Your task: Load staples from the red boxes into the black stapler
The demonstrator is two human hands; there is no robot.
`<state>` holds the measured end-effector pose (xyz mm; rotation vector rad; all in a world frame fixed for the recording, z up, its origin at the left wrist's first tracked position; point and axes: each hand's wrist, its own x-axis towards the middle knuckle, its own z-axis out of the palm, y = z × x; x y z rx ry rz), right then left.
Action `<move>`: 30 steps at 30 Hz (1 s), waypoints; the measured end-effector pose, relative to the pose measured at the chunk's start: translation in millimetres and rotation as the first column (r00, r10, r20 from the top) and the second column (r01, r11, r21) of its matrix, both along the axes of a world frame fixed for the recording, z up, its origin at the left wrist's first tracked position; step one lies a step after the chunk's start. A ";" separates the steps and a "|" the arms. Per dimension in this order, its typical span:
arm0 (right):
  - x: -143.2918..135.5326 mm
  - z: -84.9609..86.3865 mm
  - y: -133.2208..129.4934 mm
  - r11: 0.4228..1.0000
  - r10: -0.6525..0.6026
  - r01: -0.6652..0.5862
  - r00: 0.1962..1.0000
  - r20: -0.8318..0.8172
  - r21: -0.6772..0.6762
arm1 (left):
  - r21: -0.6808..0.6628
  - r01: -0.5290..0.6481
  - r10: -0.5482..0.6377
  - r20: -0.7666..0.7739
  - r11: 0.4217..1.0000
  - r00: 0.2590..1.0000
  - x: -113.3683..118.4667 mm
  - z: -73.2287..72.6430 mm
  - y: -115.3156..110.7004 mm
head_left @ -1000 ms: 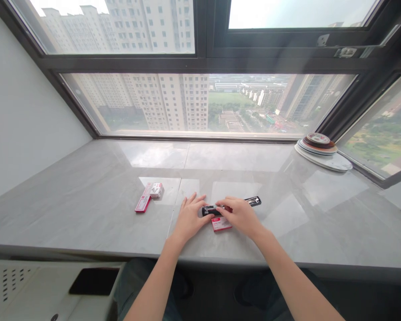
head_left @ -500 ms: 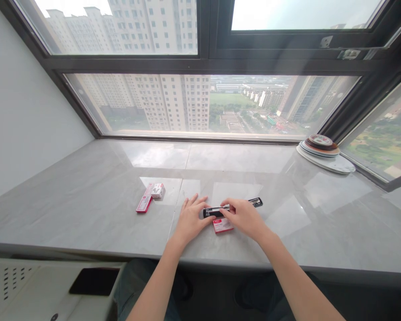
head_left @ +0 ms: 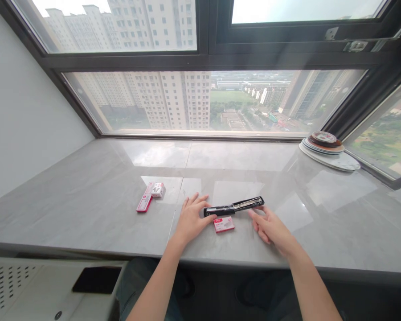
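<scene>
A black stapler [head_left: 234,207] lies unfolded on the grey counter [head_left: 96,227], its two long parts spread out left and right. My left hand [head_left: 193,219] holds its left end between thumb and fingers. At the other end, my right hand [head_left: 269,225] has its thumb and index finger at the right part, the fingers partly spread; whether they grip it is hard to tell. A small red and white box [head_left: 224,224] lies just below the stapler, near my left fingertips.
More small red and white boxes [head_left: 144,203] lie together to the left. Stacked plates [head_left: 329,154] stand at the back right by the window. A dark flat object [head_left: 96,280] rests on a white surface at lower left.
My right hand has moved right, from the stapler's middle to its right end. The right part of the stapler now shows uncovered and slightly turned. My left hand has stayed in place.
</scene>
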<state>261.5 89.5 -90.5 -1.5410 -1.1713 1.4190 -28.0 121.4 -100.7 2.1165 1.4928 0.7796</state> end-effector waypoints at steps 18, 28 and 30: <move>-67.1 49.6 50.4 0.747 0.281 -0.576 0.725 0.629 0.331 | 0.018 0.014 -0.014 -0.003 1.000 1.000 -1.2 -1.4 0.4; -34.9 35.4 53.9 0.865 0.170 -0.399 0.803 0.571 0.304 | 0.044 0.143 -0.149 0.177 0.989 0.973 3.5 33.8 -22.7; -28.1 24.0 57.0 0.907 0.090 -0.281 0.857 0.508 0.313 | 0.032 0.299 -0.301 0.097 0.954 0.949 18.8 38.2 -31.4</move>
